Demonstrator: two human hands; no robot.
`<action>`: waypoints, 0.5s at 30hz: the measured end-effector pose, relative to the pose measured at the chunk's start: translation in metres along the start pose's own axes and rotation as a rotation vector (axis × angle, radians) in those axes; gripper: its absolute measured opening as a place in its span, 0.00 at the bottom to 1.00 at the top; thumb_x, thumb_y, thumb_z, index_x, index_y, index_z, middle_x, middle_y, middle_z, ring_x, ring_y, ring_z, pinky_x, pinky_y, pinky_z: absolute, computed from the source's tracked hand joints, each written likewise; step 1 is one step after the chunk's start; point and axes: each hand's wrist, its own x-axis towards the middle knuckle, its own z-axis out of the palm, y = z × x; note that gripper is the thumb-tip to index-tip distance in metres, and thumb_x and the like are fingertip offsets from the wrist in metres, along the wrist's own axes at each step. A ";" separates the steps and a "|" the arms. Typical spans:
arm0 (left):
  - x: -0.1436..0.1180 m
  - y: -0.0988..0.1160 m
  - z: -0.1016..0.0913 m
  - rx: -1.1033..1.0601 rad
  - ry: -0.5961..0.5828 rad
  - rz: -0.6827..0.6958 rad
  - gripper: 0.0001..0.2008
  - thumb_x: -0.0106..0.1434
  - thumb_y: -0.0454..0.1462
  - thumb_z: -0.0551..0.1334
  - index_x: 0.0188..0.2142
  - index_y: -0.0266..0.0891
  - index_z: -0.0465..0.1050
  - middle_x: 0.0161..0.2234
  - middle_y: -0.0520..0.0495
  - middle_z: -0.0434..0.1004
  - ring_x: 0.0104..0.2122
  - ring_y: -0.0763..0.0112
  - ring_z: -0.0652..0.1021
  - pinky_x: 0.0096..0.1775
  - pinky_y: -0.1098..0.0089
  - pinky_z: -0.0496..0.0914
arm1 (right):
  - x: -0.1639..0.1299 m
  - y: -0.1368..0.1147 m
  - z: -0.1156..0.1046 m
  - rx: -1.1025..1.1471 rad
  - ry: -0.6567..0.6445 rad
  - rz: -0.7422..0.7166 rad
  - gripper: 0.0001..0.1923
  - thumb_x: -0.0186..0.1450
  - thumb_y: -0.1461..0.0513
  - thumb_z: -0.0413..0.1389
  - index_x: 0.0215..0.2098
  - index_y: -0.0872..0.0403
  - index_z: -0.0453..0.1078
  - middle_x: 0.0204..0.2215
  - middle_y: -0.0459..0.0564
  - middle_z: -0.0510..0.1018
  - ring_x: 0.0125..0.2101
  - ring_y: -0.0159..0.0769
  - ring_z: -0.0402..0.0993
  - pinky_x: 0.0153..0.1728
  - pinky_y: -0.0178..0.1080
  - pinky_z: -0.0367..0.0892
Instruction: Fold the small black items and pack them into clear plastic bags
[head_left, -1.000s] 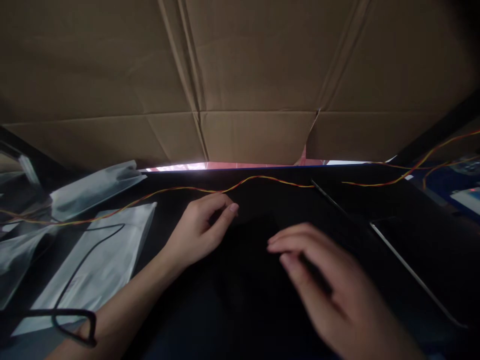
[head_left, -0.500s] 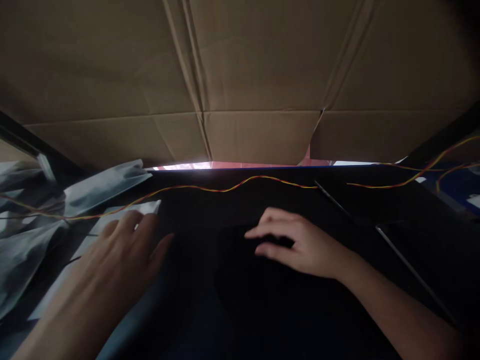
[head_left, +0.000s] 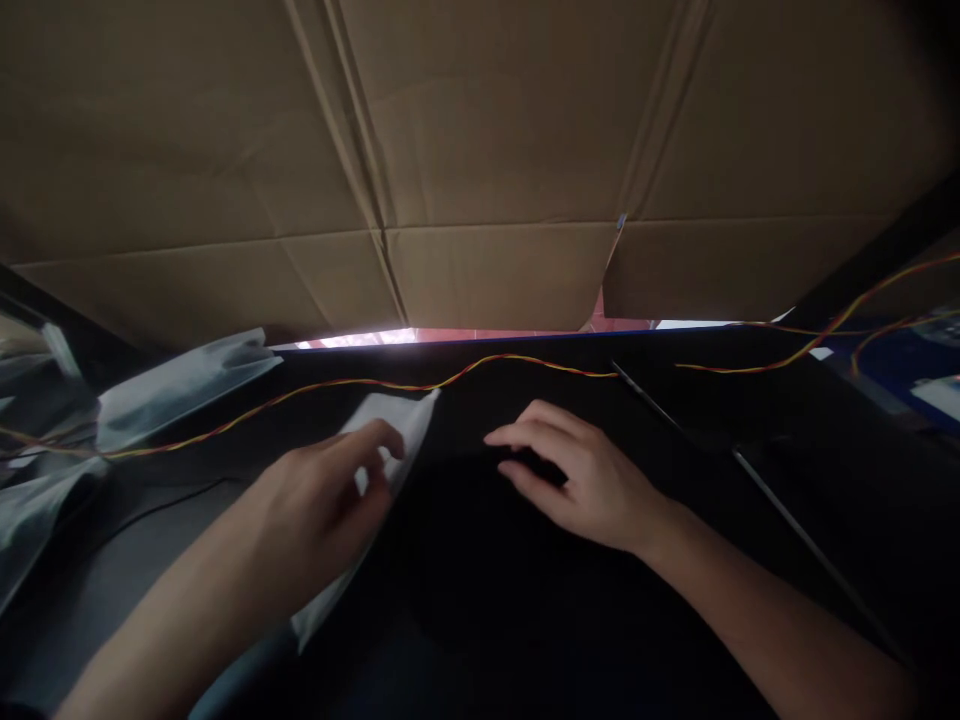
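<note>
Dark bench [head_left: 480, 620] — left hand [head_left: 322, 495] grips pale bag [head_left: 401, 425]

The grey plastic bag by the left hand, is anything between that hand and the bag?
Nothing visible. The left hand is already on the grey plastic bag, fingers curled over its edge. The twisted red and yellow wire runs behind it, beyond the fingers. The right hand rests apart on the dark surface.
</note>
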 end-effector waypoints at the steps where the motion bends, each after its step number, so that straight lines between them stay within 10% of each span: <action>1: 0.009 0.009 0.001 -0.054 -0.041 0.060 0.07 0.69 0.36 0.58 0.40 0.45 0.75 0.27 0.57 0.77 0.22 0.72 0.75 0.26 0.71 0.66 | -0.001 -0.003 0.003 -0.015 -0.032 -0.050 0.14 0.77 0.62 0.60 0.60 0.52 0.75 0.45 0.50 0.79 0.43 0.36 0.78 0.47 0.42 0.74; 9: 0.037 0.008 0.024 -0.447 -0.149 0.321 0.12 0.70 0.31 0.58 0.40 0.43 0.81 0.33 0.54 0.81 0.31 0.74 0.79 0.32 0.74 0.71 | -0.001 -0.007 0.014 -0.133 -0.022 -0.125 0.04 0.78 0.62 0.59 0.49 0.52 0.76 0.40 0.48 0.81 0.39 0.38 0.72 0.44 0.43 0.70; 15: 0.041 -0.017 0.024 -0.183 -0.062 0.696 0.10 0.71 0.35 0.59 0.32 0.40 0.73 0.29 0.49 0.71 0.28 0.69 0.72 0.31 0.65 0.68 | 0.002 -0.006 0.013 -0.234 -0.021 -0.164 0.10 0.79 0.65 0.56 0.41 0.55 0.78 0.39 0.49 0.81 0.37 0.37 0.71 0.40 0.42 0.67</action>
